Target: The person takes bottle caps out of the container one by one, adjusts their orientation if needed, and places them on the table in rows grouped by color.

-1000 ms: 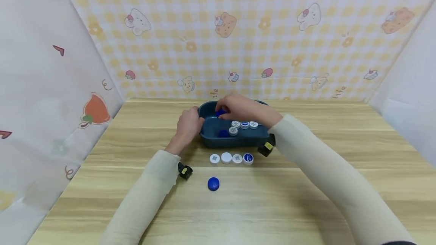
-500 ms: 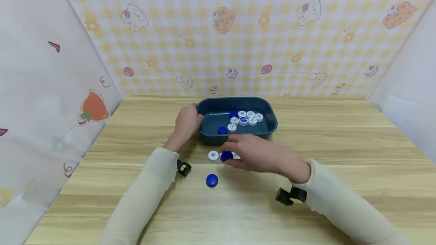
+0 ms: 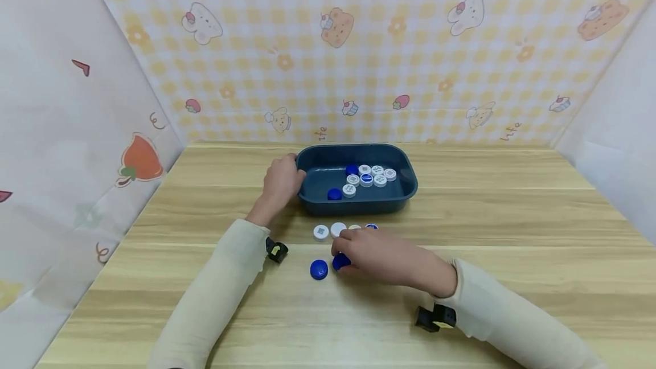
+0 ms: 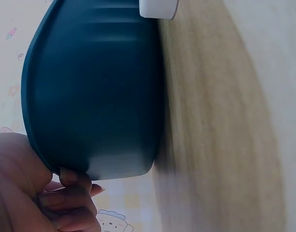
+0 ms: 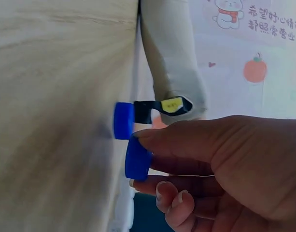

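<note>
The left hand point(image 3: 281, 181) grips the left end of a dark teal plastic basin point(image 3: 359, 208); in the left wrist view its thumb and fingers close over the basin's rim point(image 4: 28, 96). In front of the basin, the right hand point(image 3: 385, 255) pinches a blue bottle cap point(image 5: 138, 159) between thumb and fingers, low over the table. Just left of it a second blue bottle cap point(image 3: 319, 269) lies on the wood. Behind the right hand runs a row of white bottle caps point(image 3: 320, 233), its right part partly covered by that hand.
Inside the basin, several white printed caps point(image 3: 379, 181) sit grouped at the right, with a blue cap point(image 3: 351, 170) at the back and another blue cap point(image 3: 334, 194) near the front wall. A checked cloth point(image 3: 307, 73) hangs behind the wooden table point(image 3: 487, 209).
The right hand has carried a blue cap out of the basin, over the white row, down beside the other blue cap. The left hand keeps its grip on the basin.
</note>
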`<state>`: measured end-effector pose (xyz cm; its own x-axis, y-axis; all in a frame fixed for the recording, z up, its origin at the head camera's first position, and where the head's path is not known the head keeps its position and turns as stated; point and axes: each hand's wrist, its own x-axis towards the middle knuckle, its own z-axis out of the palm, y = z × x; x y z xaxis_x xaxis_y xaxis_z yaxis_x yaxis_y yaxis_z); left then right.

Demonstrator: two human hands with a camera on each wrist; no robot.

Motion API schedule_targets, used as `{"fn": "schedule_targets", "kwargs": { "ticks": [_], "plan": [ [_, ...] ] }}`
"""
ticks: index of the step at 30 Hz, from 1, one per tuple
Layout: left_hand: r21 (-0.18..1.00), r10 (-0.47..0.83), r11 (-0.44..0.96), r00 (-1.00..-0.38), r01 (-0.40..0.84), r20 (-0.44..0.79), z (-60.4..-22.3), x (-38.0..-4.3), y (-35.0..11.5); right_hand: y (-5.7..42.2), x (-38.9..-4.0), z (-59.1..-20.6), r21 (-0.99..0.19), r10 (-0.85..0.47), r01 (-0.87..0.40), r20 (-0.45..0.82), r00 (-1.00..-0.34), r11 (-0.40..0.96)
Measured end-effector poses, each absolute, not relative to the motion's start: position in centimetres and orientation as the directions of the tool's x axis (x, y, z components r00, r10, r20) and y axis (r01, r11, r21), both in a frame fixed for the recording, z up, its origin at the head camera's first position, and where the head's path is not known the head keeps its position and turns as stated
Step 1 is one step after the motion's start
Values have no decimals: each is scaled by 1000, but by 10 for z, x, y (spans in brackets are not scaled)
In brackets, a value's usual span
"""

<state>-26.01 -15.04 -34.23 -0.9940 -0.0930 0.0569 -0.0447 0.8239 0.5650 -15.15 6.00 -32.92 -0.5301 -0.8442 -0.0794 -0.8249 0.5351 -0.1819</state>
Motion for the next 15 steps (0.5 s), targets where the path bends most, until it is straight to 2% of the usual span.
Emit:
{"fn": "schedule_targets", "kwargs": {
  "ticks": [8,15],
  "plan": [
    [574,-99,817,-994,-57,43,-342,-261,-150,57,-150,-337,-188,-840,-819,-97,-534,542],
    [579,-101,814,-994,-58,42,-342,-259,-150,55,-147,-345,-116,-844,-836,-74,-530,536]
  ]
}}
